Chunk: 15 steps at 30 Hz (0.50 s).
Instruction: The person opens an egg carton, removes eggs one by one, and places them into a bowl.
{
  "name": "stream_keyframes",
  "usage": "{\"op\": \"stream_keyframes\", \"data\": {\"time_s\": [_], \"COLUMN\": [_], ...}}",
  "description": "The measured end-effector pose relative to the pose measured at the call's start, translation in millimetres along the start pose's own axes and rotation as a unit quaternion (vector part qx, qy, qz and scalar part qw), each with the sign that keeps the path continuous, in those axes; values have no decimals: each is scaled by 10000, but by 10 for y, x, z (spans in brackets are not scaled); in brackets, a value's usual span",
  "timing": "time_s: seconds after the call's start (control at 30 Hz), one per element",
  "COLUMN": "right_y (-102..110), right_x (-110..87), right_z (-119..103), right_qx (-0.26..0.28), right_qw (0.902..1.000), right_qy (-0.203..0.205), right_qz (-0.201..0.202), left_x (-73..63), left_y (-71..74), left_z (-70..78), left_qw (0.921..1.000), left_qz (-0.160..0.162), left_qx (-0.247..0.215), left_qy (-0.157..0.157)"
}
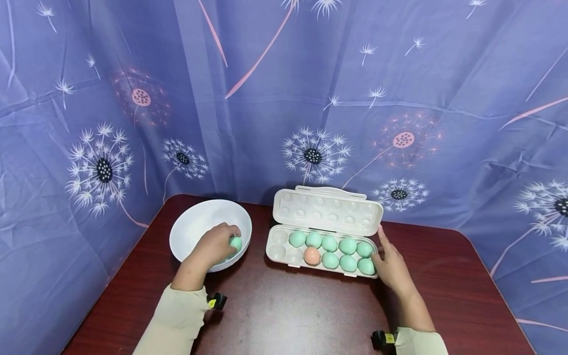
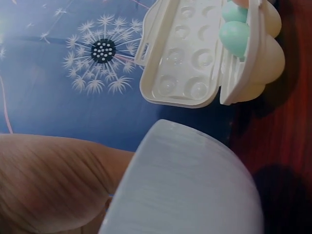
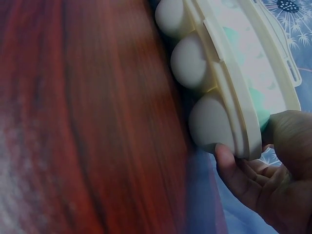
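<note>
My left hand reaches into a white bowl, its fingers curled round a light green egg. In the left wrist view the side of the bowl hides the fingertips and that egg. To the right is a white plastic egg carton with its lid raised. Several green eggs and one orange egg sit in its cups; the cups at the left end hold none. My right hand grips the carton's right end, with a finger low against an end cup in the right wrist view.
Both containers stand on a dark red wooden table. Behind it and to the left hangs a blue curtain printed with dandelions. A black wrist camera is strapped at the left sleeve, another camera at the right.
</note>
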State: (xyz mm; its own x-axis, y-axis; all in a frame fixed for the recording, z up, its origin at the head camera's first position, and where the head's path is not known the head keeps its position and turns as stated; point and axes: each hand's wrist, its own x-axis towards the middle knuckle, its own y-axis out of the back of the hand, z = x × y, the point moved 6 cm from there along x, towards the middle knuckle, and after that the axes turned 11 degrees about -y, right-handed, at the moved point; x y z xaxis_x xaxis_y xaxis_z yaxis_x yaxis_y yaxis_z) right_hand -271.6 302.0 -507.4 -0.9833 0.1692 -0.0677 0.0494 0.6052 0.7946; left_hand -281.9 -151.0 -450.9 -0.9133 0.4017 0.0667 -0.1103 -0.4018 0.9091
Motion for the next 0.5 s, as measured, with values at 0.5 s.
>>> {"op": "stream_keyframes", "data": {"time_s": [0.5], "right_y": [-3], "right_x": [-5], "right_z": [-5], "right_qx": [13], "right_qw": [10000], "right_qy": [-9], "right_qz": [36], "left_x": [20], "left_y": [-78], "left_z": [-8], "left_qw": [9999], "left_qz": [95], "left_qx": [135], "left_qy": [-34]}}
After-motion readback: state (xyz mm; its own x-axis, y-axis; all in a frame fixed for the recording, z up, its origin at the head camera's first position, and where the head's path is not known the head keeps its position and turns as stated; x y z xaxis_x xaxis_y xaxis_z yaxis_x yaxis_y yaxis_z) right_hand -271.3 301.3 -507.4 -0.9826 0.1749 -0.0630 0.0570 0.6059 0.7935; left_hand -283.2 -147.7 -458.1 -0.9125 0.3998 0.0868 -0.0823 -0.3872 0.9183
